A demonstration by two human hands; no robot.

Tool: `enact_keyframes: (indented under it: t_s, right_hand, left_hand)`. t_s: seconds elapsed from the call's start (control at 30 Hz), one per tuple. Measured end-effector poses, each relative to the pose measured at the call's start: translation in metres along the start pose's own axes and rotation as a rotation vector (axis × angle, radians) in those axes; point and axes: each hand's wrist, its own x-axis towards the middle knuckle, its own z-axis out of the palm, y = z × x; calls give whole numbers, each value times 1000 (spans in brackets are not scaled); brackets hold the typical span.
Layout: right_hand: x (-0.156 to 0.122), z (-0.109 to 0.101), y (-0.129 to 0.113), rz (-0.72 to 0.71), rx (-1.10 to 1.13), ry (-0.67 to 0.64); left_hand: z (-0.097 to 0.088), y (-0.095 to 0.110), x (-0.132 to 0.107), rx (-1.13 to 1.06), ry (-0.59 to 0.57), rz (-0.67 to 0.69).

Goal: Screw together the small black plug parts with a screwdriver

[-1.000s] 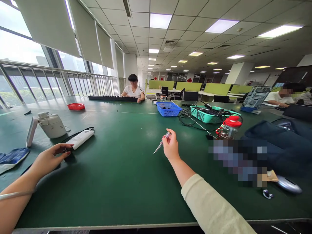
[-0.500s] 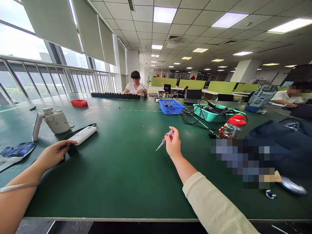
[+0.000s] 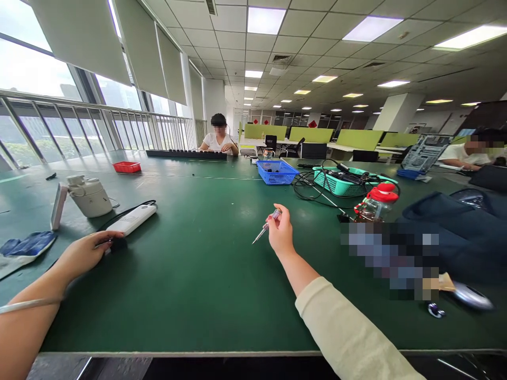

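My right hand (image 3: 280, 232) is closed on a small clear-handled screwdriver (image 3: 264, 227), held above the green table (image 3: 198, 274) with its tip pointing down and left. My left hand (image 3: 85, 253) rests on the table at the left, fingers curled around a small black plug (image 3: 118, 244) at the near end of a white power strip (image 3: 132, 219). A black cable runs from the strip toward the back.
A white pot-like appliance (image 3: 90, 196) with a flat white lid leaning beside it stands at the left. A blue cloth (image 3: 24, 248), red tray (image 3: 127, 167), blue basket (image 3: 276, 172), teal basket with cables (image 3: 341, 183), red-capped bottle (image 3: 376, 203) and dark bag (image 3: 455, 232) lie around. Two people sit at the far side.
My left hand has closed in on the black plug and slid slightly right. My right hand with the screwdriver has barely moved; the view shifted a little.
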Motion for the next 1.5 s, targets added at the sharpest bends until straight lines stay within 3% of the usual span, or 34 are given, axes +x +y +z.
enact_keyframes:
  t_s: [0.2,0.27,0.4,0.6,0.73,0.83,0.93,1.03,1.13,1.2,1.33,1.5]
  right_hand:
    - [0,1,-2,-1,-5,-1]
    - [0,1,-3,0,-11,6]
    - [0,1,-4,6,-5,16]
    - [0,4,0,-14,4,-4]
    - [1,5,3,-17,-1,-11]
    - [1,5,4,-9,-1,-15]
    - [1,5,4,-4,2,-17]
    - [1,4,4,-10,5,-17]
    - [1,4,4,-14,2,-19]
    - [0,4,3,-12,1,-24]
    - [0,4,3,-12,0,-21]
    - [0,3,1,-1,11,-11]
  left_hand:
    - [-7,9,-4,13,-123,30]
    - [-12,12,-7,15,-91,32]
    - [-21,10,-11,143,30,-105]
    - [0,-14,-2,224,-47,-97]
    - [14,-38,8,199,-30,-44]
    - [16,-56,12,205,22,-7]
    - [12,-62,13,189,26,-63]
    - [6,-47,10,208,152,-67]
    - [5,-18,6,165,261,155]
    - [9,-1,5,111,196,250]
    - [18,17,8,105,-7,291]
    - [15,18,9,118,-1,250]
